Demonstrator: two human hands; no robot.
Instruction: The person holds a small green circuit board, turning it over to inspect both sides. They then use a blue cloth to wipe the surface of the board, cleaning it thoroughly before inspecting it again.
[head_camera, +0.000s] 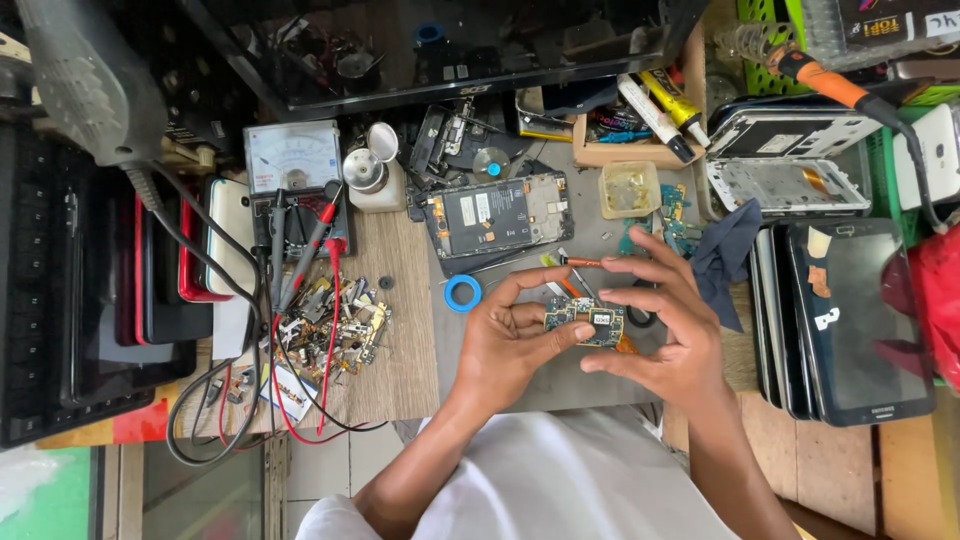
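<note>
Both hands in a pinch grip on one small circuit board: left hand clamps its left edge, right hand grasps the right edge, fingertips only. Board sits in the air just above the grey mat on the counter. Risk: thin, stiff board with bare metal shields, so a squeeze could flex it, and a slip drops it onto the screwdriver or blue tape ring. Loose scrap parts nearby.
</note>
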